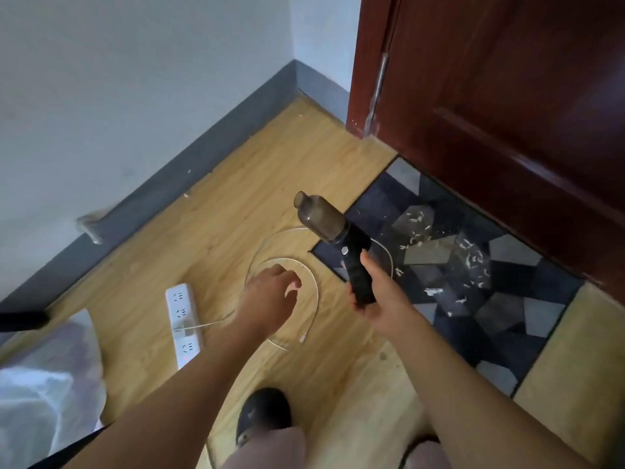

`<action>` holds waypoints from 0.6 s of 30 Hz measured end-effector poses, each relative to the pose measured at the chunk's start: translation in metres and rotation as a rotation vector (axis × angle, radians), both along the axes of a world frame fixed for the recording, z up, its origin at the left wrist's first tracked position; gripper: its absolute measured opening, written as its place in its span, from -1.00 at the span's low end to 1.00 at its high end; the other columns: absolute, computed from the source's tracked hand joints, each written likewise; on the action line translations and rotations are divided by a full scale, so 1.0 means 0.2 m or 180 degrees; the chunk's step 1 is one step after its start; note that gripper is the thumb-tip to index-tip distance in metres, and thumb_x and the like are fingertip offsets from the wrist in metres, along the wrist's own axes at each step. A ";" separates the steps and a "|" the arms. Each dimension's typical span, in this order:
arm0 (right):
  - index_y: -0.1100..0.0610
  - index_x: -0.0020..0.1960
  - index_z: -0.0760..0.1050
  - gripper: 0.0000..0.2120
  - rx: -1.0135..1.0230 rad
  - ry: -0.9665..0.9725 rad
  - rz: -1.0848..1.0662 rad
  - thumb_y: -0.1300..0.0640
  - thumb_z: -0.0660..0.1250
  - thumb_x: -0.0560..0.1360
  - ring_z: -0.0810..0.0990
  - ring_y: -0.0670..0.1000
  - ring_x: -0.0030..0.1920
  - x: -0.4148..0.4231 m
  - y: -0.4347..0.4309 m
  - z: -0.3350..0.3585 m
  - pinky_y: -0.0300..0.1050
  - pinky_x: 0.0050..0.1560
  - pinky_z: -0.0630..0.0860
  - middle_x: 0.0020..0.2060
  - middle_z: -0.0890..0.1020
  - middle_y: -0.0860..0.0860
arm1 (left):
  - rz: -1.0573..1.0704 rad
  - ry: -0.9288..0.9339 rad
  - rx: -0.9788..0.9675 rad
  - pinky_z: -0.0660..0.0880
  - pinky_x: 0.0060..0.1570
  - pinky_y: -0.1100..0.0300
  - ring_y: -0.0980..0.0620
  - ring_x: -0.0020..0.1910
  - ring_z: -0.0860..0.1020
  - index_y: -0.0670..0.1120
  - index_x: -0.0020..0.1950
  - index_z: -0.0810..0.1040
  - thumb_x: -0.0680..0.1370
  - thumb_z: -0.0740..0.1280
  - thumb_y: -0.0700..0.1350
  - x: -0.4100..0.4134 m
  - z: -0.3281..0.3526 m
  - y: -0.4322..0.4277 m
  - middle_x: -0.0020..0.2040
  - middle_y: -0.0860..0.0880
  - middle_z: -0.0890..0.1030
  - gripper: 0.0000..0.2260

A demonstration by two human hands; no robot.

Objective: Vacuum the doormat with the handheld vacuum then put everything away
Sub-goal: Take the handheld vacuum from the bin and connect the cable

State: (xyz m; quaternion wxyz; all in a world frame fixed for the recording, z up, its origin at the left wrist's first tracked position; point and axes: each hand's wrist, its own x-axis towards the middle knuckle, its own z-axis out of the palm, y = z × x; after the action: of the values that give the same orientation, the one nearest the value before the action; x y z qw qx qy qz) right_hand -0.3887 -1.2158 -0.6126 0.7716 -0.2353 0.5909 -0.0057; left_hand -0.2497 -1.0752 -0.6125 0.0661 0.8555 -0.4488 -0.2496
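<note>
My right hand (378, 299) grips the black handle of the handheld vacuum (333, 236), held in the air with its smoky clear dust cup pointing up and to the left. Below it lies the dark doormat (473, 282) with grey geometric patches, and white scraps (439, 238) are scattered over its middle. My left hand (270, 294) hovers over the white charging cable (287, 265), fingers loosely curled and holding nothing. The cable loops across the wooden floor and runs to a white power strip (182, 321).
A dark red door (507, 96) stands along the mat's far edge. Grey skirting and a pale wall run along the left. A clear plastic bag (47, 384) lies at lower left. My dark shoe (263, 414) is at the bottom centre.
</note>
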 end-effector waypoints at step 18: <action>0.21 0.08 0.55 -0.57 0.0194 -0.0076 -0.0355 -0.17 0.30 0.53 0.47 -0.04 -0.44 -0.04 0.01 -0.94 -0.22 -0.55 0.41 -0.41 0.52 0.06 | -0.3344 -0.0968 0.0679 0.36 0.25 -0.04 -0.18 0.29 0.34 -0.13 0.29 0.46 0.58 0.22 -0.21 -0.04 -1.11 -0.12 0.30 -0.18 0.40 -0.72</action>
State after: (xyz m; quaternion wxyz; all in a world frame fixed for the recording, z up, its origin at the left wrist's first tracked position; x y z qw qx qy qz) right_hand -0.3966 -1.2130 -0.8008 0.7839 -0.1783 0.5937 -0.0335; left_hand -0.2579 -1.0990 -0.8340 -0.2198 0.5451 -0.7917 -0.1668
